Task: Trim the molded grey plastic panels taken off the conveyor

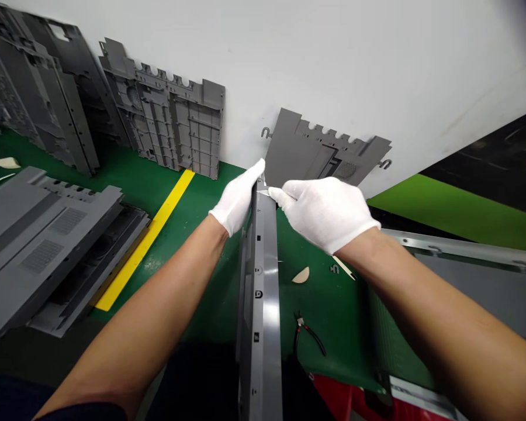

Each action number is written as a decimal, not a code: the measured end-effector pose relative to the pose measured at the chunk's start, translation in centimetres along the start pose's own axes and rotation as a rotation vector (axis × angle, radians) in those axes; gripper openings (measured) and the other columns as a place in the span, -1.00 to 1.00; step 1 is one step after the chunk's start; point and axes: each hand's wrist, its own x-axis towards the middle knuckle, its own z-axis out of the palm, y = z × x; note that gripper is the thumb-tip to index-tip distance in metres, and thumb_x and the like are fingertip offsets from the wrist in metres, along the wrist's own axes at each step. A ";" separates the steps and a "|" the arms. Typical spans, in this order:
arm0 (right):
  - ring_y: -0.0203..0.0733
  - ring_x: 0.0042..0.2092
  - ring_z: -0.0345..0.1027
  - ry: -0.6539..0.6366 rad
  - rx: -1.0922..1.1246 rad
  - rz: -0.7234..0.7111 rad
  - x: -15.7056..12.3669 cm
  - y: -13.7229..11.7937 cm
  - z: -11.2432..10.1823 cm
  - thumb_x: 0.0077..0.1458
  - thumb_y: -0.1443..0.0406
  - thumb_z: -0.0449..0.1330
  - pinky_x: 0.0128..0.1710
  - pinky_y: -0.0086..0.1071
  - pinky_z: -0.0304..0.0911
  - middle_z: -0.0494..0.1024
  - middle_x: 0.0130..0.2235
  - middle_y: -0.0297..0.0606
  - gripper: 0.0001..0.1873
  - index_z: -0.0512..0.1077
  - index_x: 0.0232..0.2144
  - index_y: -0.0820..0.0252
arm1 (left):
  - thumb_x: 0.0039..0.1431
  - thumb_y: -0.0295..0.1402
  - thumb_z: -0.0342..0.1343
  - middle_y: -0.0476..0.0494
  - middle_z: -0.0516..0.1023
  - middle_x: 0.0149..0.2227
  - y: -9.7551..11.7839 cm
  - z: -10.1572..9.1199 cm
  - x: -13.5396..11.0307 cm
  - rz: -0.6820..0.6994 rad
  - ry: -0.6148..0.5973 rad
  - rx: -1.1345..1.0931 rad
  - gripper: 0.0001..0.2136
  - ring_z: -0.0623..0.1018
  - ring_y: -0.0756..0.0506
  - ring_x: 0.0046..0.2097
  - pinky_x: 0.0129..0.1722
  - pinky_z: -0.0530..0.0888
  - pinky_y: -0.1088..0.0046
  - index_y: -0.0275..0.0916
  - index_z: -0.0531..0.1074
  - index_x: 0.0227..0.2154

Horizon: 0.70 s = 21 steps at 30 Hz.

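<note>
A long grey plastic panel [270, 280] stands on edge in front of me, its narrow side with small slots facing up. My left hand [239, 199], in a white glove, grips the panel's far end from the left, the fingers partly hidden behind it. My right hand [328, 210], also gloved, is closed round a small pointed blade [263, 192], whose tip lies against the panel's upper edge close to the left hand. The blade's handle is hidden inside the glove.
Grey moulded panels [170, 117] lean on the white wall, another panel [319, 146] straight ahead. Stacked panels [21, 234] lie left of a yellow floor line [146, 237]. Cutting pliers [304, 330] and a half-round cream piece [301, 275] lie on the green surface. A metal-edged frame [460, 245] is right.
</note>
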 end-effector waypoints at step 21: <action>0.04 -0.21 0.46 0.035 -0.110 -0.053 -0.3 0.2 0.0 0.27 -0.19 -0.23 -0.23 -0.18 0.24 0.51 -0.46 -0.14 -0.28 0.53 -0.36 0.11 | 0.19 -0.17 0.17 -0.11 0.51 -0.32 -0.3 -0.4 0.4 -0.019 -0.031 0.020 -0.79 0.53 -0.18 -0.11 -0.09 0.47 0.21 -0.23 0.45 -0.33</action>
